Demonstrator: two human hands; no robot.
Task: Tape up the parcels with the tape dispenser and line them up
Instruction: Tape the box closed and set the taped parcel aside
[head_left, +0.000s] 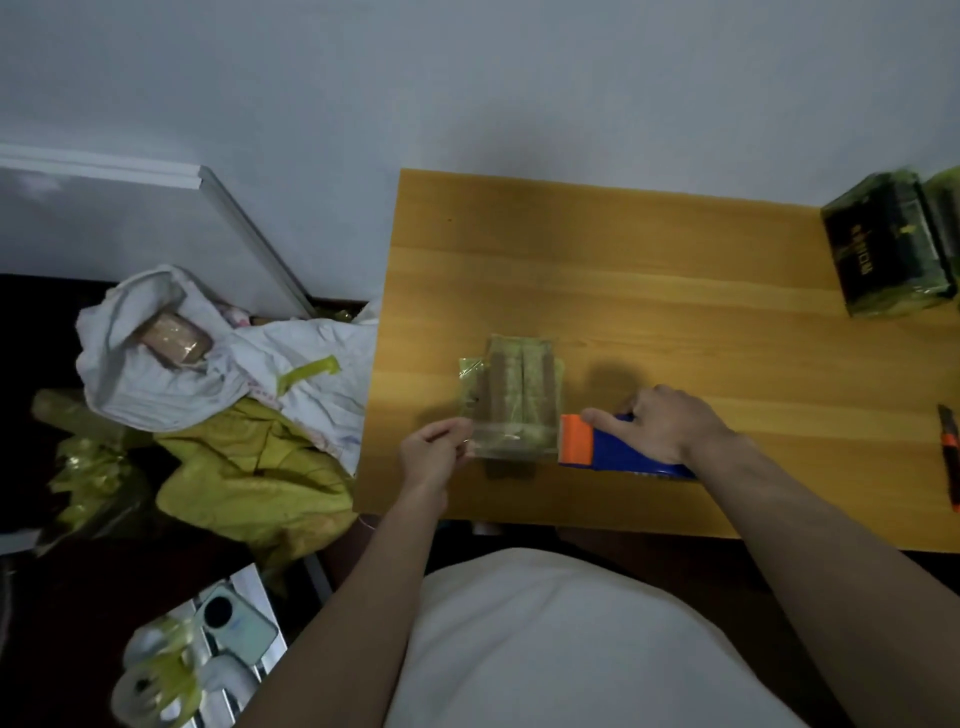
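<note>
Stretching clear tape (493, 432) across the parcel (522, 397) near the table (649, 291) front edge; left hand (434, 452) pinching the free end, right hand (660, 423) clasping the blue tape dispenser (618, 451); slack could wrinkle or self-stick; light parcel might skid; taped parcels (888, 249) waiting far right.

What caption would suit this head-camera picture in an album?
Left hand pinches clear tape across a tape-wrapped parcel while right hand grips the blue-and-orange tape dispenser.
</note>
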